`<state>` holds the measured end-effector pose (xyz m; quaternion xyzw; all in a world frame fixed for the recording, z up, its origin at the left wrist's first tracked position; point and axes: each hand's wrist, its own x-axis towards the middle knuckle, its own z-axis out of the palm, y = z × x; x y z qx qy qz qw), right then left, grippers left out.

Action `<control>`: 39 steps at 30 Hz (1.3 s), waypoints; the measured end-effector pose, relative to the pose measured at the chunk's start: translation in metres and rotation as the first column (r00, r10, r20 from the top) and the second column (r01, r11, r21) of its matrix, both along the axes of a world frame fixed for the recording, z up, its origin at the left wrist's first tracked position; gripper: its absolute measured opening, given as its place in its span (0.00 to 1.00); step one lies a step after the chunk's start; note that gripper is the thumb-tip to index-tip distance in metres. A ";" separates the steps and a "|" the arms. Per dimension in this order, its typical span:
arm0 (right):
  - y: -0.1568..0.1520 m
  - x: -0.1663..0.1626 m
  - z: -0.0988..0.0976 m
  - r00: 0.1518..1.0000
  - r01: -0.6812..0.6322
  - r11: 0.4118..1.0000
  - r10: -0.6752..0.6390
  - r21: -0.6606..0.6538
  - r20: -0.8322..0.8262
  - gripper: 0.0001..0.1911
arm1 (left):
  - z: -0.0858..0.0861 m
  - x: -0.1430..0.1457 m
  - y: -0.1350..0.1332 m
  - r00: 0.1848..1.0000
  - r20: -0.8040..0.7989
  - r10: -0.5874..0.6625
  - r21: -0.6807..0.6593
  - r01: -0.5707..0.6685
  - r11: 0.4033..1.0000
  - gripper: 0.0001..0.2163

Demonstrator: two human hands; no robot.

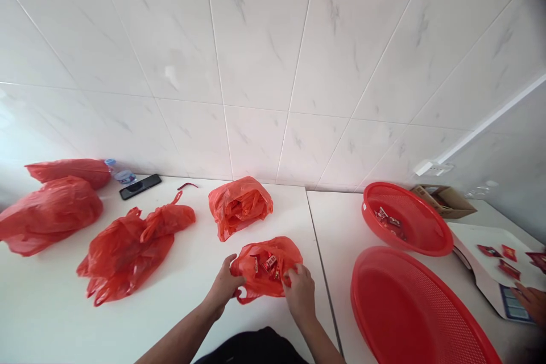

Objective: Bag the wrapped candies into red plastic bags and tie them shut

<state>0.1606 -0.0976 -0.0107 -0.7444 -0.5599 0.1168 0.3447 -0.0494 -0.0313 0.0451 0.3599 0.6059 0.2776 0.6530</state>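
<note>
Close in front of me lies a red plastic bag (251, 290) with its mouth spread, and several small red-wrapped packets (269, 263) show inside. My left hand (224, 284) grips the bag's left rim near a handle loop. On the opposite side, my right hand (300, 290) pinches the right rim between thumb and fingers. Just behind it sits a bunched stack of red plastic bags (241, 205). To the left rests a crumpled red bag (123, 256) with its handles gathered up.
Two filled red bags (51, 210), a water bottle (121, 173) and a phone (140, 186) are at the left. On the right stand a red basket (420, 222) with packets, a larger red basket (396, 307), a cardboard box (447, 202) and a scale (486, 239) beside another person's hand (531, 301).
</note>
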 end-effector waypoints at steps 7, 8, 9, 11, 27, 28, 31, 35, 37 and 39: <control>0.019 0.048 0.108 0.846 0.173 0.985 -0.143 0.010 -0.513 0.20 | 0.087 0.012 0.041 0.990 0.027 -0.140 0.451 0.113 0.885 0.25; 0.015 0.053 0.120 0.806 0.219 0.975 -0.167 0.024 -0.568 0.19 | 0.101 0.014 0.042 0.986 -0.004 -0.164 0.511 0.143 0.847 0.24; 0.011 0.057 0.130 0.771 0.260 0.965 -0.185 0.035 -0.609 0.19 | 0.111 0.015 0.043 0.983 -0.054 -0.173 0.561 0.173 0.809 0.23; 0.001 0.060 0.142 0.741 0.304 0.952 -0.205 0.048 -0.639 0.18 | 0.122 0.014 0.042 0.971 -0.180 -0.158 0.617 0.236 0.751 0.21; -0.027 0.048 0.128 0.770 0.102 0.995 -0.073 0.009 -0.634 0.15 | 0.115 -0.029 0.030 0.884 -0.432 -0.179 0.446 0.382 0.809 0.11; -0.028 0.048 0.131 0.779 0.090 0.996 -0.059 0.018 -0.624 0.14 | 0.120 -0.030 0.029 0.897 -0.397 -0.196 0.446 0.375 0.813 0.11; -0.032 0.049 0.136 0.808 0.050 0.996 0.007 0.080 -0.590 0.12 | 0.126 -0.037 0.028 0.927 -0.287 -0.243 0.455 0.355 0.817 0.14; -0.035 0.060 0.124 0.838 -0.027 0.997 0.061 0.069 -0.542 0.15 | 0.113 -0.058 0.035 0.942 -0.123 -0.312 0.460 0.332 0.824 0.21; -0.038 0.067 0.109 0.850 -0.090 0.994 0.045 -0.061 -0.525 0.27 | 0.099 -0.073 0.038 0.934 -0.134 -0.331 0.442 0.356 0.824 0.27; -0.043 0.072 0.089 0.863 -0.180 0.962 0.054 -0.207 -0.503 0.41 | 0.080 -0.090 0.038 0.912 -0.215 -0.348 0.381 0.407 0.830 0.34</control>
